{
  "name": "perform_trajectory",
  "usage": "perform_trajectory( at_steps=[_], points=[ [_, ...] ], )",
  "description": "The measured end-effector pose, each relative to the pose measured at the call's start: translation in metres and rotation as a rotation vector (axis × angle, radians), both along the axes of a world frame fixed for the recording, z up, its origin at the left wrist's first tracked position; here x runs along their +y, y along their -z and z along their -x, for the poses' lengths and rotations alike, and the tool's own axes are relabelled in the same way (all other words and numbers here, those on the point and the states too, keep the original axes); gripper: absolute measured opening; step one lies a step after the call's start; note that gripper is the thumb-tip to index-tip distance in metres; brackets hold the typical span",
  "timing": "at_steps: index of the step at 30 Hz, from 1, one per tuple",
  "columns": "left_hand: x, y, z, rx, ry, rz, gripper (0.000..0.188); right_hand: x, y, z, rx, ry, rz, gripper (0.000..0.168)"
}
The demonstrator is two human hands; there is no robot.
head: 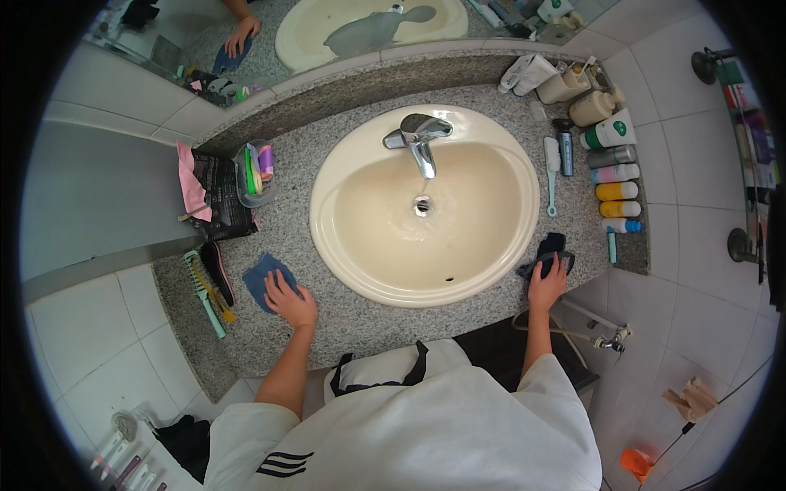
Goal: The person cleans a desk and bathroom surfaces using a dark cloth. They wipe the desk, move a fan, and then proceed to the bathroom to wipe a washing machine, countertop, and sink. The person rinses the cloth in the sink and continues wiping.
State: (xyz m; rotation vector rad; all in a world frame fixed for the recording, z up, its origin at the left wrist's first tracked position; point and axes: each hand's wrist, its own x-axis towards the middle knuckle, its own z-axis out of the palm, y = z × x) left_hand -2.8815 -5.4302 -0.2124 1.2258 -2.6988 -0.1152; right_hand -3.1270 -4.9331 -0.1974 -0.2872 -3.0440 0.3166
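My left hand [291, 301] lies spread on a blue cloth [256, 283] on the granite counter [344, 334], left of the oval cream sink [381, 245]. On the right side of the sink, my right hand [548, 283] rests with its fingertips on a dark cloth item [552, 244] near the counter's front edge; whether the fingers grip it cannot be told. The chrome faucet [422, 144] stands at the back of the sink, and a thin stream seems to fall from its spout towards the drain [422, 206].
A light-blue-handled brush [551, 178] and an electric shaver [565, 153] lie right of the sink. Bottles and tubes [617, 191] line the right edge. Left are a plastic tub [261, 193], a black packet [224, 196] and combs [206, 294]. A mirror [264, 37] spans the back.
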Motion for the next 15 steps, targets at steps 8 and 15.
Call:
perform_trajectory(
  at_steps=[8, 15],
  points=[
    [0.0, 0.0, -0.001, 0.008, -0.014, 0.001, 0.057, -0.028, -0.018, 0.004, 0.128, -0.136, -0.009, 0.048],
    [0.001, 0.0, 0.0, 0.016, -0.015, -0.008, 0.057, -0.031, -0.025, 0.057, 0.364, 0.085, 0.404, 0.033]
  ],
)
